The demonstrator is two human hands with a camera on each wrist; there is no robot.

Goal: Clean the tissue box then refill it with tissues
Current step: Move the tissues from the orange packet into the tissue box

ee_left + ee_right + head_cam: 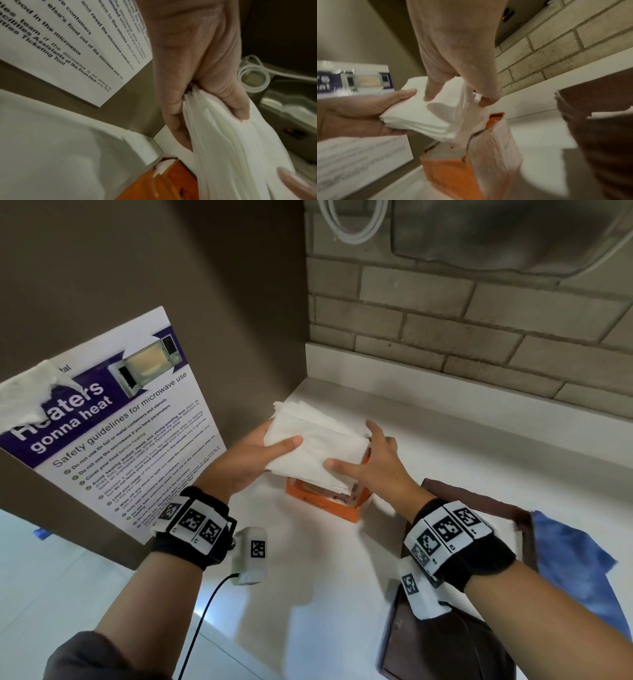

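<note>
A thick stack of white tissues (315,446) hangs in the air above an open orange tissue pack (329,501) on the white counter (445,446). My left hand (260,453) grips the stack's left end, thumb on top and fingers beneath, as the left wrist view shows on the stack (231,142). My right hand (370,457) holds the stack's right end, thumb on top and fingers down its far side. In the right wrist view the stack (423,116) sits just over the orange pack (453,173). A dark brown tissue box (445,645) lies at the lower right.
A laminated microwave safety poster (113,433) leans on the brown side wall to the left. A blue cloth (575,559) lies at the right beside the brown box. A brick wall (479,320) backs the counter, with a coiled white cable (356,224) above.
</note>
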